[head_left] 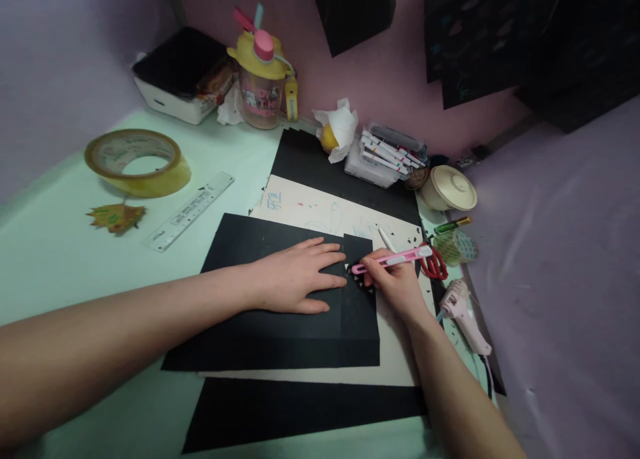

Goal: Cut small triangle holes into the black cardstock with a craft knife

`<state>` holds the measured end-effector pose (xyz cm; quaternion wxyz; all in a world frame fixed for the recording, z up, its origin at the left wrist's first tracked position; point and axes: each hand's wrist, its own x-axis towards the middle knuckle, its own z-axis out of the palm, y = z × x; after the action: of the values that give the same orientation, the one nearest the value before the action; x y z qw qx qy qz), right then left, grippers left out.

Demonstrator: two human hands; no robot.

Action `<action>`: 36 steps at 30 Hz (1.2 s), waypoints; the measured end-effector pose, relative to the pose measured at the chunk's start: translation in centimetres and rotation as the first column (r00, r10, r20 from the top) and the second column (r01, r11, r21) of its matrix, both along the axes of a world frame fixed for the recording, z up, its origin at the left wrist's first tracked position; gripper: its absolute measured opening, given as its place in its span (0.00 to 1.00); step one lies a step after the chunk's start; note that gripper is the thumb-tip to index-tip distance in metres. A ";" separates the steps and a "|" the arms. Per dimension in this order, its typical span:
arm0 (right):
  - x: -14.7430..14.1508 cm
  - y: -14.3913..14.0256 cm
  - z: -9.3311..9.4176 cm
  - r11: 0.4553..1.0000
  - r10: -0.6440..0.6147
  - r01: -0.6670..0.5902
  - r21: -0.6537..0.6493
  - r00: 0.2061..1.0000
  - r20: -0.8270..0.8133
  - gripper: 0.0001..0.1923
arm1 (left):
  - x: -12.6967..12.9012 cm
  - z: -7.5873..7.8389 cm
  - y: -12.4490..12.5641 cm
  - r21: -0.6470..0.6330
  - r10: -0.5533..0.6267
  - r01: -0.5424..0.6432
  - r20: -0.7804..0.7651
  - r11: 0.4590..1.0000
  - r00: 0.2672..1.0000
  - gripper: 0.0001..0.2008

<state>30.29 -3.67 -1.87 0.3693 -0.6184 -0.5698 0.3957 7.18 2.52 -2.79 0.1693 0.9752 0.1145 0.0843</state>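
Note:
My left hand (297,279) lies flat with fingers spread on a black sheet of card (280,342). In my right hand (395,282) is a pink utility knife (393,260), its tip low over the right part of that card. Small triangular cut-outs (361,282) show pale near the tip. Beneath the card lies a white sheet (300,209) with faint blue drawing and scattered black scraps. A larger black sheet (300,409) is under both. A white pen (386,239) rests just behind my right hand.
To the left are a roll of clear tape (173,179), a leaf (117,217) and a clear ruler (190,212). Behind stand a yellow-lidded cup (261,85) and a box of markers (383,155). A lidded cream pot (450,187) and a glue gun (465,315) line the right side.

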 end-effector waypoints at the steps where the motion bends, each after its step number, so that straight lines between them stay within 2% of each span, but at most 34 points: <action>1: 0.0 0.0 0.0 1.000 0.003 -0.003 -0.007 1.000 -0.001 0.12 | 0.0 0.0 0.0 0.000 0.000 0.000 0.000 1.000 1.000 0.24; 11: 0.1 -0.1 0.1 0.999 0.013 -0.014 -0.043 1.000 -0.026 0.12 | -0.1 -0.2 0.0 -0.004 0.007 -0.007 0.013 1.000 1.000 0.26; 21: 0.0 -0.2 0.0 0.999 0.051 -0.052 -0.015 0.998 -0.020 0.13 | 0.0 -0.2 0.0 0.012 0.007 -0.008 0.027 1.000 1.000 0.25; 26: 0.5 -0.7 -0.6 0.997 -0.051 0.058 0.050 0.991 -0.124 0.12 | -0.1 -0.1 0.0 0.002 0.015 -0.015 0.040 1.000 0.999 0.25; 28: 0.6 -1.0 -0.6 0.995 -0.052 0.063 0.078 0.990 -0.134 0.11 | -0.1 -0.1 -0.1 -0.006 0.016 -0.016 0.045 1.000 0.999 0.26; 36: 0.6 -1.7 -0.3 0.977 0.111 -0.127 0.173 0.988 0.104 0.08 | -0.1 -0.1 -0.1 -0.011 0.021 -0.020 0.051 1.000 0.998 0.27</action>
<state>30.92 -5.33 -2.20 0.3718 -0.5654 -0.6557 0.3349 7.04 2.41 -2.93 0.1766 0.9706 0.1205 0.1103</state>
